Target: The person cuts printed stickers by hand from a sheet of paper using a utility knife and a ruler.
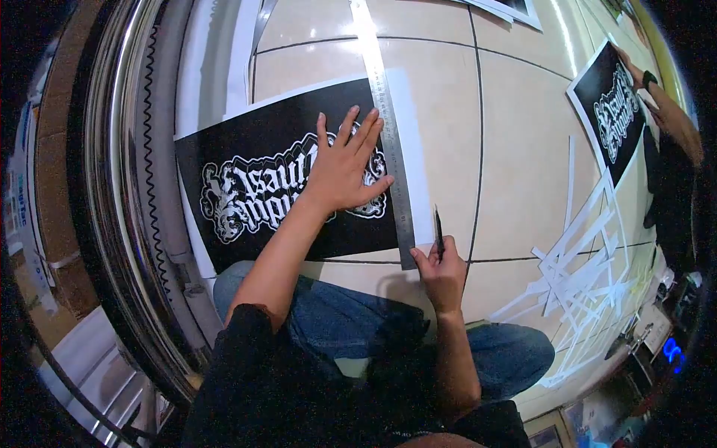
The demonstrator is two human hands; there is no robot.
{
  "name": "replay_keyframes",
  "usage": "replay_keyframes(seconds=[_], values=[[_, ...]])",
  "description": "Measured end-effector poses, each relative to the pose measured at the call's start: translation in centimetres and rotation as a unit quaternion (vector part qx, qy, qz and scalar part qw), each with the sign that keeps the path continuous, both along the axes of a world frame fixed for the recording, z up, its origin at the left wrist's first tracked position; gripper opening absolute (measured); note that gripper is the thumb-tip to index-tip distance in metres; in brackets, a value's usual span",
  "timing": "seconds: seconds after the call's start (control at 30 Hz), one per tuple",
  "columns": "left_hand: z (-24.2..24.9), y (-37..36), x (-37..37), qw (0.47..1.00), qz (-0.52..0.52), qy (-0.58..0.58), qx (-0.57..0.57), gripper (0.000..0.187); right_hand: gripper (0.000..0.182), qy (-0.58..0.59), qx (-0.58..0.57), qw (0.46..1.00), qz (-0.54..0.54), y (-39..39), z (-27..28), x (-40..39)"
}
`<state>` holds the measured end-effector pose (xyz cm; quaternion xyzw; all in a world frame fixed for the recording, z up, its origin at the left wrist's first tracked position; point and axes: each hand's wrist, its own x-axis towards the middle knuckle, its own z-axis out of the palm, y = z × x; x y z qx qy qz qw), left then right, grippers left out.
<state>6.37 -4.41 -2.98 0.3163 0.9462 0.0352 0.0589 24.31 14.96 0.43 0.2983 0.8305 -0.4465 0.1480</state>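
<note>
A black printed sheet [299, 119] with white ornate lettering and a white margin lies flat on the tiled floor. Along its right edge runs a long steel ruler [393, 160]. My left hand [343, 168] is spread on the print, its thumb and fingertips at the ruler's edge. A black utility knife [439, 233], blade pointing up and away, is gripped in my right hand [441, 278]. That hand is beside the ruler's near end, its thumb right at the metal. The white margin [414, 164] shows to the right of the ruler.
A metal-railed machine [119, 149] stands close on the left. White paper strips [575, 276] lie piled on the right. Beyond them another person's hand [635, 72] holds a similar black print [612, 112]. My folded legs [336, 321] border the near side.
</note>
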Motion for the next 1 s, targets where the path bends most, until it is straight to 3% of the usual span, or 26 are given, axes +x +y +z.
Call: replay_keyframes(seconds=[0.17,0.4,0.53,0.77,0.9,1.0], values=[[0.7,0.6,-0.2,0.999,0.013,-0.032,0.004,0.141,0.038,-0.018,0.012,0.999,0.038,0.4,-0.8,0.1],[2.4,1.7,-0.3,0.989,0.023,-0.098,-0.108,0.166,0.039,0.053,0.013,0.998,0.033,0.4,-1.1,0.6],[3.2,2.4,0.0,0.991,0.027,-0.083,-0.103,0.163,0.038,0.018,0.010,0.998,0.054,0.6,-0.7,0.4],[4.6,5.0,-0.1,0.964,0.067,-0.149,-0.210,0.167,0.041,0.075,0.023,0.995,0.059,0.7,-0.2,0.7],[5.1,5.1,0.5,0.968,0.073,-0.124,-0.203,0.159,0.029,0.099,-0.009,0.995,-0.003,1.1,0.1,-0.8],[5.2,5.1,0.3,0.968,0.074,-0.129,-0.204,0.162,0.025,0.199,0.045,0.979,0.022,1.0,-0.2,-4.7]])
